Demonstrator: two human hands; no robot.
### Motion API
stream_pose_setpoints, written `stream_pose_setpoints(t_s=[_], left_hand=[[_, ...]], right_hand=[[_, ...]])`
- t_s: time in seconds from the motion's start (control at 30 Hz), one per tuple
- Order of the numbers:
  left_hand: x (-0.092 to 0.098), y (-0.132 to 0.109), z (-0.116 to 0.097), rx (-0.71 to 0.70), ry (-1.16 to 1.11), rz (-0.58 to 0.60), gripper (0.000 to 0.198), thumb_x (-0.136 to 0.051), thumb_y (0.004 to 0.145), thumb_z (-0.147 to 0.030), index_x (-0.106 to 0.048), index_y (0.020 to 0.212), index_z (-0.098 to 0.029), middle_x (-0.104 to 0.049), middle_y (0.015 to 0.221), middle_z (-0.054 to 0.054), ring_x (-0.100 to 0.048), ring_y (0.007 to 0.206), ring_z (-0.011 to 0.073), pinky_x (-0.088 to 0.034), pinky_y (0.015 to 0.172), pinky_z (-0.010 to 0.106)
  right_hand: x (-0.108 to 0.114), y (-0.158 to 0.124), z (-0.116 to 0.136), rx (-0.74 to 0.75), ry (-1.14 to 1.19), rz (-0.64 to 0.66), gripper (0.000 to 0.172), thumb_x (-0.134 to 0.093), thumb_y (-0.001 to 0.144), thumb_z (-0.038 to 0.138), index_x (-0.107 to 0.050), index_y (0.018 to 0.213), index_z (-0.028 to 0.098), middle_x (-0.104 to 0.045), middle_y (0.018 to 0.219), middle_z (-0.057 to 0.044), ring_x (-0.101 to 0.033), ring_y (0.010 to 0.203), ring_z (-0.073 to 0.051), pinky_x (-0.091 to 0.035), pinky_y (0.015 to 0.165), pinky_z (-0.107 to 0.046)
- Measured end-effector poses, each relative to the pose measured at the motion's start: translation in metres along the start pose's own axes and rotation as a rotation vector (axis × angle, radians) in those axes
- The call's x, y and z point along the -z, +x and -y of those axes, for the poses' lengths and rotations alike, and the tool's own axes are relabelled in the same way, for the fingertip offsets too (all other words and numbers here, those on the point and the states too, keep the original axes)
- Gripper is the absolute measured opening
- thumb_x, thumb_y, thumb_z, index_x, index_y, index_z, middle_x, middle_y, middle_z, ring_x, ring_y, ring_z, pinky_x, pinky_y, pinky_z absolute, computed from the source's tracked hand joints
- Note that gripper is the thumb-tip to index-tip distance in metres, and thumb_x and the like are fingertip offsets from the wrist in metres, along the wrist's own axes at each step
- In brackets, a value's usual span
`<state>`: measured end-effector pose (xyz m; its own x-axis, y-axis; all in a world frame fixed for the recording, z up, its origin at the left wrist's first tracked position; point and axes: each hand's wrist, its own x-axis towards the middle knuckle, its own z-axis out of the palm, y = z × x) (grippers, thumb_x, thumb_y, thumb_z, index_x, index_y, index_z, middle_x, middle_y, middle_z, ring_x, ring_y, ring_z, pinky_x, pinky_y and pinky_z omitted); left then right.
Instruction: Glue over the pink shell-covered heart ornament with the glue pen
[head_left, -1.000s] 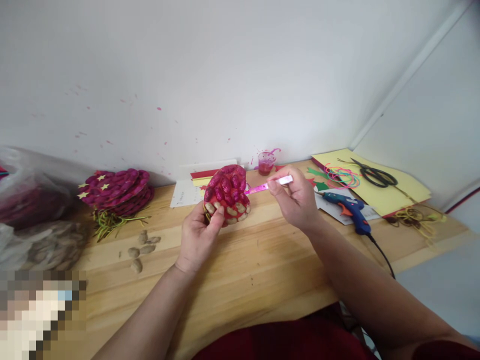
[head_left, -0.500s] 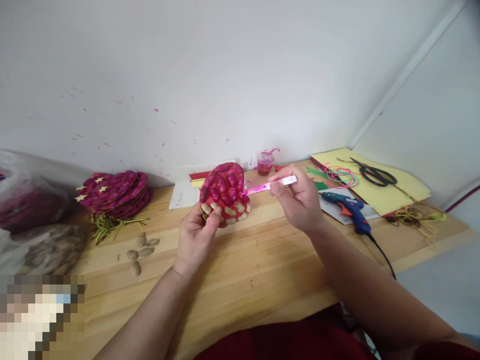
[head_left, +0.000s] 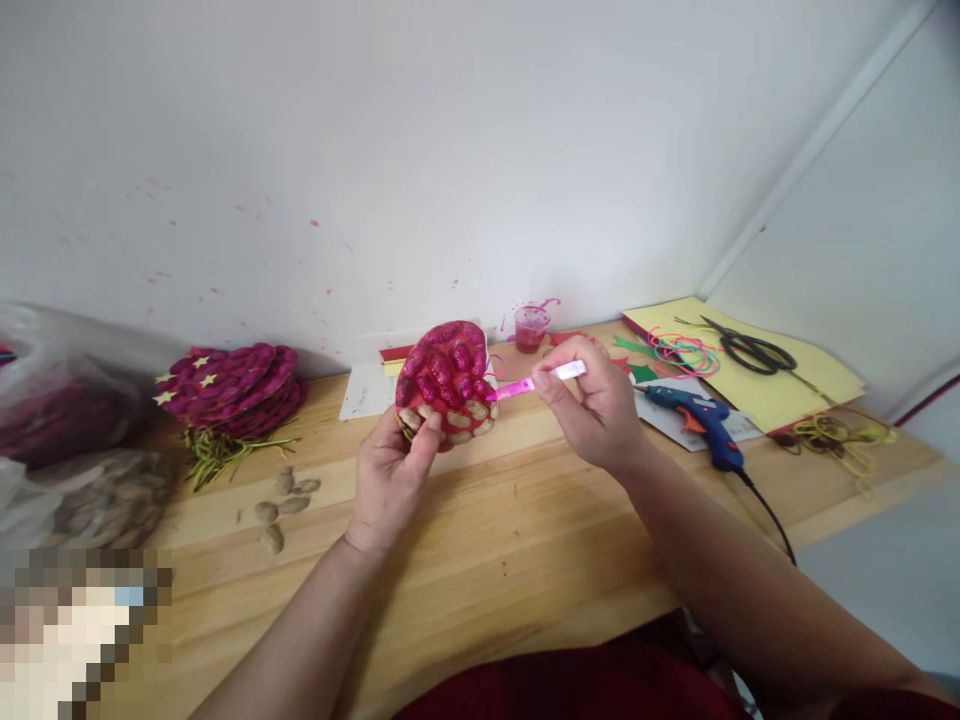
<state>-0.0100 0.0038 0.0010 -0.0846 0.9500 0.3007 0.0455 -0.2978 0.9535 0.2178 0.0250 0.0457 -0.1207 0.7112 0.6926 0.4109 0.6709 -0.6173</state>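
Observation:
Tilted up in front of me is a round red disc (head_left: 457, 400) covered with peanuts. Its upper peanuts are shiny magenta; the lower ones keep their bare tan shells. My left hand (head_left: 394, 475) grips the disc at its lower left edge, thumb on the front and the other fingers mostly hidden behind. In my right hand (head_left: 592, 405) a slim white paintbrush (head_left: 517, 388) is pinched between thumb and fingers. Its pink-stained tip meets the disc's right side, beside the bare peanuts. A clear cup of magenta paint (head_left: 531, 330) stands behind, near the wall.
Left lie stacked magenta peanut discs (head_left: 232, 390) with yellow stars and green strings, loose peanuts (head_left: 292, 505) and plastic bags (head_left: 97, 495). On the right are a blue glue gun (head_left: 701, 420) with its cord, black scissors (head_left: 757, 350), yellow paper (head_left: 810, 385) and coloured cord (head_left: 682, 352).
The paintbrush tip has shifted slightly down along the disc's right side, and my right hand has moved a little left and down. My left hand keeps its hold on the disc.

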Motion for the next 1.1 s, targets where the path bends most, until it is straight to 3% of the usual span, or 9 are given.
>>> stream_pose_setpoints(t_s=[0.17,0.53,0.93,1.1], left_hand=[[0.001,0.000,0.002,0.013,-0.025,0.030,0.022,-0.068,0.091,-0.042,-0.069,0.094,-0.020,-0.066,0.081,0.001,-0.061,0.068,0.0141,-0.056,0.065,0.026],[-0.001,0.001,0.005,0.032,-0.096,0.017,0.023,-0.071,0.089,-0.041,-0.066,0.088,-0.018,-0.063,0.074,-0.001,-0.060,0.063,0.0121,-0.055,0.061,0.024],[-0.003,0.005,0.006,0.275,-0.419,-0.065,0.032,-0.085,0.074,-0.041,-0.068,0.088,-0.018,-0.063,0.078,-0.001,-0.059,0.065,0.0107,-0.058,0.058,0.023],[-0.003,0.007,0.006,0.306,-0.472,-0.067,0.032,-0.088,0.070,-0.038,-0.069,0.086,-0.018,-0.063,0.078,-0.001,-0.058,0.065,0.0098,-0.056,0.057,0.020]], right_hand=[[-0.001,-0.001,-0.006,-0.092,0.148,-0.036,0.011,-0.061,0.098,0.037,-0.063,0.100,0.026,-0.063,0.083,-0.001,-0.058,0.075,-0.017,-0.045,0.072,-0.035],[-0.004,0.000,-0.009,-0.100,0.144,-0.072,0.013,-0.062,0.098,0.037,-0.062,0.096,0.024,-0.063,0.081,0.000,-0.057,0.074,-0.015,-0.045,0.072,-0.034],[-0.001,0.000,-0.007,-0.034,0.098,-0.048,0.009,-0.061,0.098,0.031,-0.060,0.095,0.023,-0.061,0.079,0.001,-0.054,0.070,-0.014,-0.043,0.068,-0.031],[-0.001,0.001,-0.008,-0.029,0.062,-0.010,0.010,-0.062,0.098,0.031,-0.060,0.092,0.023,-0.059,0.079,0.002,-0.054,0.071,-0.013,-0.041,0.067,-0.031]])
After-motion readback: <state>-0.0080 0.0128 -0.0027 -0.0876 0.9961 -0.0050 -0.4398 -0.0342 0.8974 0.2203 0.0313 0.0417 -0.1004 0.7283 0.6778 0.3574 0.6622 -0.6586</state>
